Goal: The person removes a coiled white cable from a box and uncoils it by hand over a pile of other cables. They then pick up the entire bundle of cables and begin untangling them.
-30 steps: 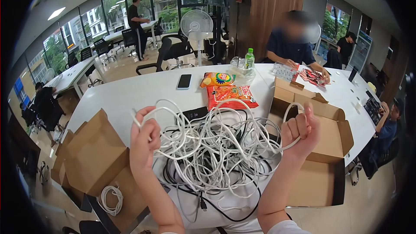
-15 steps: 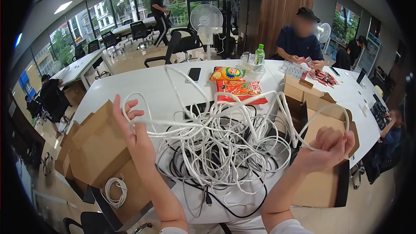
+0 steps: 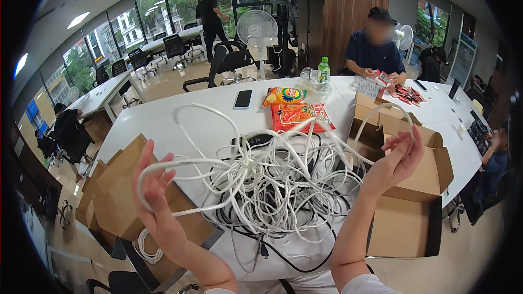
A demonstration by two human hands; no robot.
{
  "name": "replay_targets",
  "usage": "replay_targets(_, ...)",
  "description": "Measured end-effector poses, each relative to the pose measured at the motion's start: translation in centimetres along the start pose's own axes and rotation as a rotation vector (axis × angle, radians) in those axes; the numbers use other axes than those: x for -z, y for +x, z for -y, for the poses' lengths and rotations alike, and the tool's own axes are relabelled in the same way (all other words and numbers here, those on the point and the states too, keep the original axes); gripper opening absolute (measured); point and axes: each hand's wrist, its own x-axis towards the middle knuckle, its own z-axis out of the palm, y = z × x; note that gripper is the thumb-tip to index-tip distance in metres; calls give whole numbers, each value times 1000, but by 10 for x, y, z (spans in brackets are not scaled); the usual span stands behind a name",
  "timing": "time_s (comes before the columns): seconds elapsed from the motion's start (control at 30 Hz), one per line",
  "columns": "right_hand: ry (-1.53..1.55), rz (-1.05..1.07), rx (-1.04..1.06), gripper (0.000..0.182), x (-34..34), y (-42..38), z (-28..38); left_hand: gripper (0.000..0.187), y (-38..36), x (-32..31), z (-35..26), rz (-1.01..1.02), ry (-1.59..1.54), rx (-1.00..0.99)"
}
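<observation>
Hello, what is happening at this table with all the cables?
A person is pulling white cable out of a tangled pile of white and black cables on the white table. The left hand has a loop of white cable around it, and the right hand lifts another strand. An open cardboard box sits at the left, another box at the right. Across the table, another person handles small packets.

A big tangle of white cables [image 3: 272,185] lies heaped on the white table, mixed with a few black cables [image 3: 283,258] that trail out underneath toward the near edge. The white strands are thin, round and looped every which way. One strand rises from the heap in a high arc on the left side. Another loop stretches out to the left and one to the right, both lifted off the table.
</observation>
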Motion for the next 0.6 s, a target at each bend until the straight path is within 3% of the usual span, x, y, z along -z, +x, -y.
replay_targets(0.07, 55, -57, 38, 26, -1, -4, -11, 54, 0, 0, -9, 46, -69, -81)
replay_targets(0.2, -710, 487, 159, 28, 4, -2, -17, 58, -7, 1, -18, 756, 282, -205)
replay_targets(0.23, -669, 511, 111, 29, 3, -4, -15, 61, -6, -3, -26, 957, 352, -248)
replay_targets(0.33, -575, 539, 35, 32, 2, -5, -1, 72, -5, -14, -47, 1272, 494, -47)
replay_targets(0.43, -443, 552, 26, 31, 2, -4, 13, 77, -13, -11, -40, 1181, 332, -230)
replay_targets(0.6, -254, 749, -13, 30, 0, -8, 27, 74, -20, 12, -50, 1011, 349, -255)
